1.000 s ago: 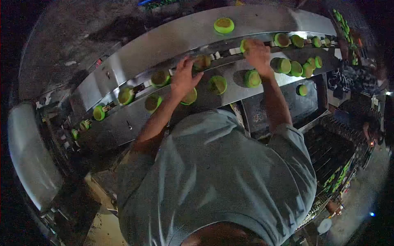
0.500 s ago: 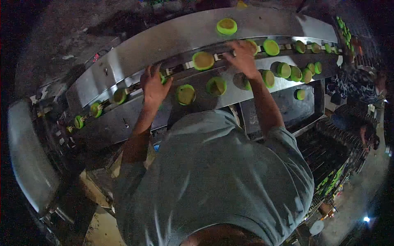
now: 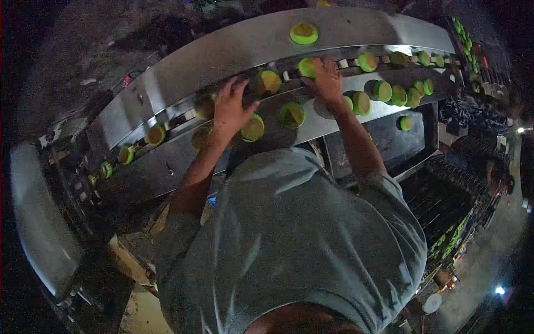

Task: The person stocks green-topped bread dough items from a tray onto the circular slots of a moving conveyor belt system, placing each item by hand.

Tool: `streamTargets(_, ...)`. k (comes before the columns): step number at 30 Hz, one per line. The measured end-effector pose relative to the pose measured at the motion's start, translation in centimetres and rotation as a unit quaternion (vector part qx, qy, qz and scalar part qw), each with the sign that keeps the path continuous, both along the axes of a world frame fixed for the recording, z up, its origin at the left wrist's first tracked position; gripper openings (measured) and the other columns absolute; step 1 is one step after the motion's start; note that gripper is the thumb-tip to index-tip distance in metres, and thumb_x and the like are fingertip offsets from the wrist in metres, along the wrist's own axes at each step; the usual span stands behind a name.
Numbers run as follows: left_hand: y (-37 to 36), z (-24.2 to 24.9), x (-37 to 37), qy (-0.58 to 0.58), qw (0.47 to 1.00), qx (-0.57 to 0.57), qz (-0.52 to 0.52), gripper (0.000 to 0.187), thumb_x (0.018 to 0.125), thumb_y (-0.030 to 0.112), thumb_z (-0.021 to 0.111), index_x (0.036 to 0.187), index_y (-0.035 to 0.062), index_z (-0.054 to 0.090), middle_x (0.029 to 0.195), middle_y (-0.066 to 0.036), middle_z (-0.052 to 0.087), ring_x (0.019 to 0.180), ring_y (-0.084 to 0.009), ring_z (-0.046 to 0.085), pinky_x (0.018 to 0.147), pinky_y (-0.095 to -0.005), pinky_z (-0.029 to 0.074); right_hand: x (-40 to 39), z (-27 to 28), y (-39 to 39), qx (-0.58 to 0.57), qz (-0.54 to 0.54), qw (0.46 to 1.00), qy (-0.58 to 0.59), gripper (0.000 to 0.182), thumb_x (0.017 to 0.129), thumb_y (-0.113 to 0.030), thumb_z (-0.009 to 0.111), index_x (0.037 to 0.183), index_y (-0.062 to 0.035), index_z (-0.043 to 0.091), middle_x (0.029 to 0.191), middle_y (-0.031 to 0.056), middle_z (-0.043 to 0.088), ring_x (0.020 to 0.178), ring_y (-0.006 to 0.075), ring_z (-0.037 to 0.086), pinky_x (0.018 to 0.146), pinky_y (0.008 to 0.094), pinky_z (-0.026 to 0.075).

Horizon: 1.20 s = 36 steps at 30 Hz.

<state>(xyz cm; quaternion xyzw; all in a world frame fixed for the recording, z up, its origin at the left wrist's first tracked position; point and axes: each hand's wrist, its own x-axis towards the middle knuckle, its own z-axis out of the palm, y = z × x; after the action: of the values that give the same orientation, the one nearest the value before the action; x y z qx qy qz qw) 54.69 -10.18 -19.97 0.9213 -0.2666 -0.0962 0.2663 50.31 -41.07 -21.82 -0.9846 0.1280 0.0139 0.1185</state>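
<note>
Along a curved chain conveyor sit several round green pieces with brownish faces. My right hand touches one green piece on the chain; its fingers lie over the right side of that piece. My left hand is over the near edge of the chain with fingers spread, between a shadowed piece on its left and another green piece on its right. Below it, a round piece rests on the near metal ledge, and one more lies to the right.
A single green piece sits on the far metal panel. More pieces are grouped on the near ledge at right. Below them is a dark tray holding one piece. Another person is at the far right.
The pieces on the chain have shifted left. My left hand has moved right and slightly away from the piece it was at, and my right hand has come down onto a piece.
</note>
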Motion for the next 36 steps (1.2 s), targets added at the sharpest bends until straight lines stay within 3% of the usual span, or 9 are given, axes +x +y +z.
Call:
streamTargets(8,-3.3,1.2,1.7,0.000,0.999,-0.044,-0.003,0.070,0.086,0.037,0.075,0.143,0.0076,0.047,0.146,-0.024,0.040,0.133,-0.0424,0.043,0.110,-0.0506,0.040,-0.5,0.4,-1.2,0.004,0.153,0.976,-0.156,0.053,0.077,-0.031,0.076,0.127,-0.0230,0.058,0.135,0.0123,0.052,0.133,0.0346,0.044,0.112,0.0551,0.026)
streamTargets(10,-5.0,1.6,3.6,-0.014,0.998,-0.066,-0.020,0.070,0.087,0.037,0.074,0.143,0.0078,0.046,0.146,-0.025,0.040,0.134,-0.0427,0.042,0.110,-0.0504,0.040,-0.6,1.1,-2.6,-0.043,0.015,0.989,-0.139,0.048,0.078,-0.035,0.076,0.124,-0.0263,0.062,0.135,0.0110,0.052,0.131,0.0336,0.045,0.110,0.0534,0.029)
streamTargets(14,-9.8,-0.2,7.6,-0.056,0.986,-0.142,-0.070,0.071,0.087,0.039,0.073,0.145,0.0106,0.044,0.150,-0.024,0.037,0.137,-0.0430,0.039,0.112,-0.0493,0.039,-0.7,-0.3,-2.8,-0.006,0.026,0.997,-0.075,0.046,0.079,-0.039,0.075,0.121,-0.0271,0.065,0.132,0.0099,0.054,0.123,0.0313,0.051,0.103,0.0524,0.035)
streamTargets(17,-13.6,-1.2,9.5,-0.069,0.989,-0.090,-0.090,0.071,0.088,0.041,0.073,0.147,0.0152,0.043,0.154,-0.024,0.033,0.139,-0.0420,0.037,0.114,-0.0484,0.037,-0.9,1.2,0.2,-0.089,-0.071,0.993,-0.007,0.049,0.080,-0.041,0.074,0.126,-0.0283,0.063,0.129,0.0098,0.056,0.116,0.0309,0.054,0.097,0.0510,0.040)
streamTargets(20,-16.1,-1.6,10.5,-0.105,0.986,-0.074,-0.110,0.071,0.088,0.041,0.072,0.148,0.0183,0.042,0.157,-0.023,0.029,0.142,-0.0399,0.035,0.115,-0.0482,0.036,-1.1,0.5,-0.5,-0.091,-0.012,0.991,-0.097,0.052,0.081,-0.041,0.074,0.129,-0.0269,0.060,0.126,0.0096,0.058,0.114,0.0318,0.056,0.094,0.0508,0.043)
streamTargets(23,-17.4,-2.1,10.7,-0.085,0.987,-0.048,-0.131,0.072,0.087,0.041,0.073,0.149,0.0201,0.041,0.156,-0.023,0.029,0.142,-0.0397,0.034,0.115,-0.0488,0.036,-1.2,-0.7,-3.2,-0.059,-0.076,0.971,-0.217,0.050,0.082,-0.042,0.073,0.128,-0.0259,0.059,0.124,0.0090,0.060,0.116,0.0335,0.055,0.094,0.0513,0.043)
streamTargets(26,-17.9,-2.3,10.7,-0.064,0.989,-0.025,-0.133,0.072,0.087,0.040,0.074,0.148,0.0167,0.043,0.155,-0.023,0.031,0.142,-0.0412,0.034,0.115,-0.0501,0.035,-1.3,-1.0,-3.6,-0.056,-0.028,0.989,-0.130,0.047,0.083,-0.042,0.072,0.126,-0.0245,0.059,0.120,0.0076,0.061,0.116,0.0344,0.055,0.094,0.0505,0.042)
streamTargets(28,-17.3,-2.1,9.8,-0.068,0.990,-0.076,-0.102,0.070,0.086,0.038,0.074,0.146,0.0142,0.045,0.153,-0.023,0.034,0.140,-0.0420,0.035,0.113,-0.0509,0.037,-1.0,-0.9,-2.7,0.052,0.022,0.996,-0.064,0.040,0.085,-0.036,0.071,0.122,-0.0231,0.062,0.120,0.0069,0.062,0.117,0.0346,0.055,0.094,0.0506,0.042)
streamTargets(36,-6.1,-1.3,2.3,-0.100,0.987,-0.122,-0.031,0.063,0.085,0.031,0.076,0.138,0.0076,0.052,0.143,-0.023,0.044,0.131,-0.0441,0.044,0.106,-0.0516,0.043,0.1,-1.7,-3.2,-0.035,-0.004,0.991,-0.132,0.047,0.080,-0.044,0.074,0.121,-0.0243,0.066,0.125,0.0079,0.062,0.122,0.0334,0.054,0.097,0.0520,0.042)
